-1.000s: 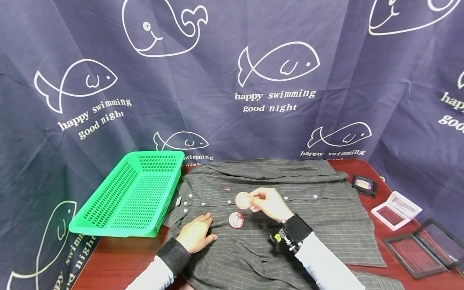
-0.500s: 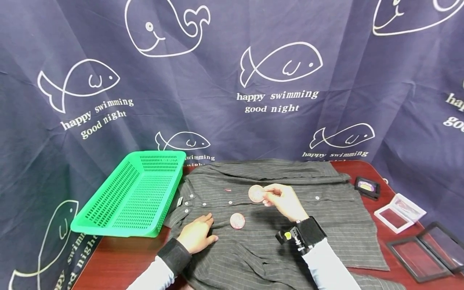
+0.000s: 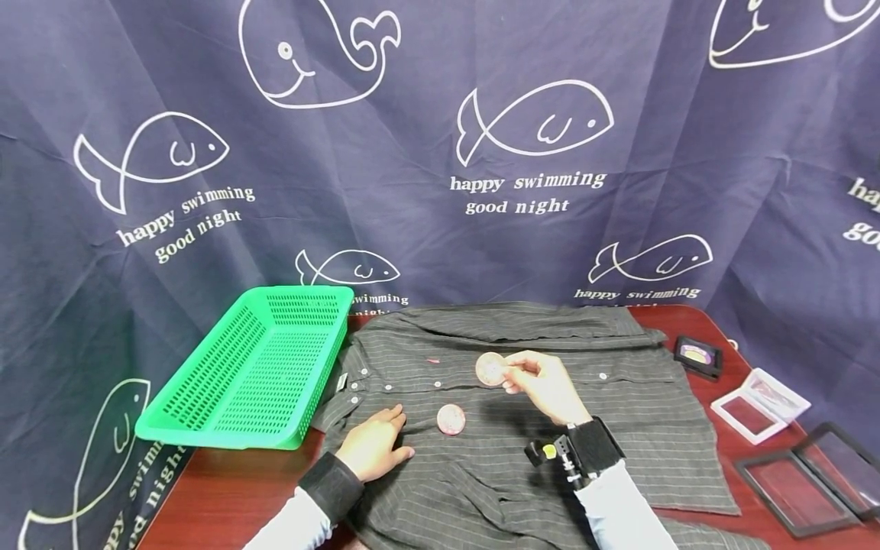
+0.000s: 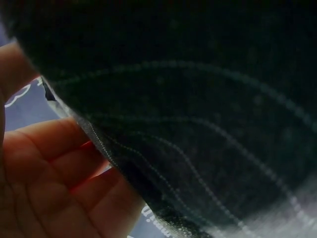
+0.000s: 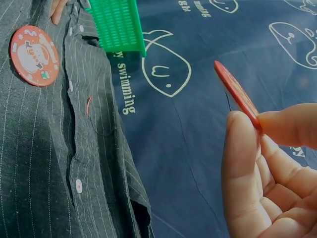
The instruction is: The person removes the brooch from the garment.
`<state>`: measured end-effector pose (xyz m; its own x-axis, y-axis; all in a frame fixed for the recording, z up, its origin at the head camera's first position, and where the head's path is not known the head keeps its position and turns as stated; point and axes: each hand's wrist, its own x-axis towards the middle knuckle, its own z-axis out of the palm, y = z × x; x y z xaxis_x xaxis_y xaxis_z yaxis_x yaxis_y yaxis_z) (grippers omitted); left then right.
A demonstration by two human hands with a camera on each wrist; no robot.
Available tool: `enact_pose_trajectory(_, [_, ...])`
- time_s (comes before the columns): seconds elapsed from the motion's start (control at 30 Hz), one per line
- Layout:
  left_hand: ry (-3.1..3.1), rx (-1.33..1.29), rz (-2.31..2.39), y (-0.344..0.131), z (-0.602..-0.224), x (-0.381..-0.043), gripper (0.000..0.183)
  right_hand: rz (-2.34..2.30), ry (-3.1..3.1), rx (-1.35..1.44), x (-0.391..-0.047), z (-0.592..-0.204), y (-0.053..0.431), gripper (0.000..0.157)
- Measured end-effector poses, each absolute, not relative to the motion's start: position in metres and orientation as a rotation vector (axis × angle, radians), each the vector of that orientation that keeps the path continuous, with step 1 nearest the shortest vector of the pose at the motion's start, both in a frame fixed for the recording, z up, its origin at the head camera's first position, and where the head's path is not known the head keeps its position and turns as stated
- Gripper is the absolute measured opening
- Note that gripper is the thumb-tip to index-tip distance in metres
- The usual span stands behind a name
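A dark grey pinstriped shirt (image 3: 619, 428) is spread over the table. Above its button placket, my right hand (image 3: 546, 382) pinches a round red-edged badge (image 3: 490, 369) between thumb and fingers; the right wrist view shows this badge (image 5: 237, 94) nearly edge-on. A second round badge (image 3: 451, 419), red with a cartoon print, lies flat on the shirt between the hands. My left hand (image 3: 376, 444) rests on the shirt near the collar, fingers extended. Dark striped cloth fills most of the left wrist view and partly hides the left fingers (image 4: 54, 144).
A green plastic basket (image 3: 302, 382) stands at the left. Along the right table edge lie a black case (image 3: 698, 357) with a purple-and-yellow insert, an opened white case (image 3: 745, 412) and an opened black-framed clear case (image 3: 794, 489). A small red strip (image 3: 432, 360) lies on the shirt. A printed curtain hangs behind.
My right hand has moved to the right with the pinched badge, away from the badge lying on the shirt. My left hand has stayed in place.
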<state>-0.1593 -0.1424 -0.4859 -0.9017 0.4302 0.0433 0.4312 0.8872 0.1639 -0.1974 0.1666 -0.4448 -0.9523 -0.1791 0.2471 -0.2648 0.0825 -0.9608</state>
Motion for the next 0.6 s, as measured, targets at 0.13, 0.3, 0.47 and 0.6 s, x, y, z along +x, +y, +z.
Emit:
enact_pose_trajectory(0.13, [-3.038, -0.728, -0.334, -0.145, -0.486, -0.161, 0.06, 2.036, -2.256, 0.444, -0.196, -0.444, 0.169, 0.023])
enact_pose_trajectory(0.3, [-3.053, -0.752, -0.428, -0.148, -0.487, -0.165, 0.061, 2.025, -2.259, 0.406, -0.194, -0.443, 0.171, 0.024])
enact_pose_trajectory(0.47, [-3.089, -0.705, -0.503, -0.146, -0.484, -0.164, 0.06, 2.012, -2.261, 0.387, -0.192, -0.442, 0.172, 0.023])
enact_pose_trajectory(0.6, [-3.071, -0.658, -0.593, -0.141, -0.477, -0.161, 0.056, 1.971, -2.253, 0.391, -0.191, -0.439, 0.172, 0.021])
